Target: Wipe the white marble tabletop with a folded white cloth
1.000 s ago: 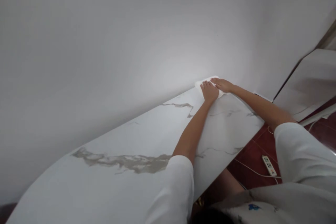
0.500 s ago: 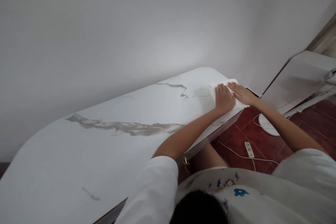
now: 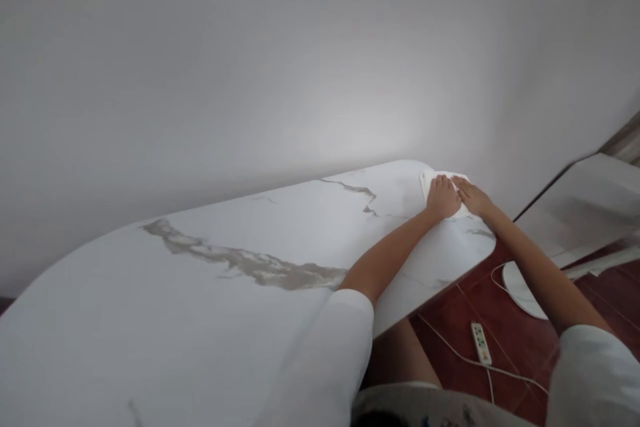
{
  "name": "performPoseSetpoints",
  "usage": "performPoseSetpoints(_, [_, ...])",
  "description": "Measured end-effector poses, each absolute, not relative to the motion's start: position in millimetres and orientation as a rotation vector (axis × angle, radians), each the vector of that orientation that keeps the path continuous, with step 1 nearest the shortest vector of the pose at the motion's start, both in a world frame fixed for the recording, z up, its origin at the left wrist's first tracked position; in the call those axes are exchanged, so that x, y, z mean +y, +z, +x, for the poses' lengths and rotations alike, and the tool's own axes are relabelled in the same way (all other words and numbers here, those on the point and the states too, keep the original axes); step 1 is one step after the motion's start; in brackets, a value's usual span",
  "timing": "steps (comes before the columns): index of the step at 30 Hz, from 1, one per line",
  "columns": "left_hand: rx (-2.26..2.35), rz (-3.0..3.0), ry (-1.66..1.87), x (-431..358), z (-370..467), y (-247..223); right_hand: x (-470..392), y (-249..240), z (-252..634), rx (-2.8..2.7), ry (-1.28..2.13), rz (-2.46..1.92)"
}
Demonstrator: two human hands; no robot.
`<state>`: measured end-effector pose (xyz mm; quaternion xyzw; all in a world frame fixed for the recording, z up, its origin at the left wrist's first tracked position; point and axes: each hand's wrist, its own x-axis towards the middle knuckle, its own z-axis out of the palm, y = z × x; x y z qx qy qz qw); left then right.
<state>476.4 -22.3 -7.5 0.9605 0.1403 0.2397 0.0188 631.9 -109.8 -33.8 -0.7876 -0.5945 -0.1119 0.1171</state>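
A white cloth [image 3: 426,181] lies flat near the far right end of a white marble-patterned tabletop [image 3: 280,227]. My left hand [image 3: 443,197] presses on the cloth from above, its fingers extended and close to one another. Just to its right, my right hand [image 3: 471,197] rests on the cloth's right part, fingers stretched out flat toward the left hand. Both palms face down, and their undersides are hidden.
A pale wall [image 3: 300,67] runs along the table's back edge. On the red tiled floor at the lower right lie a power strip [image 3: 481,344] with a white cord and a round white base [image 3: 523,290]. A white panel [image 3: 590,200] stands at the right.
Both hands and the cloth have shifted toward the back edge at the table's far end, uncovering its front right corner. The camera view has tilted upward.
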Motion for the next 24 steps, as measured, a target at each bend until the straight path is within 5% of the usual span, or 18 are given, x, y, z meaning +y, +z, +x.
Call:
performPoseSetpoints(12, [0.597, 3.014, 0.804, 111, 474, -15, 41, -25, 617, -1.772, -0.382, -2.324])
performPoseSetpoints(24, [0.863, 3.031, 0.476, 201, 257, -6, 127, -12, 377, -1.911, -0.380, -2.245])
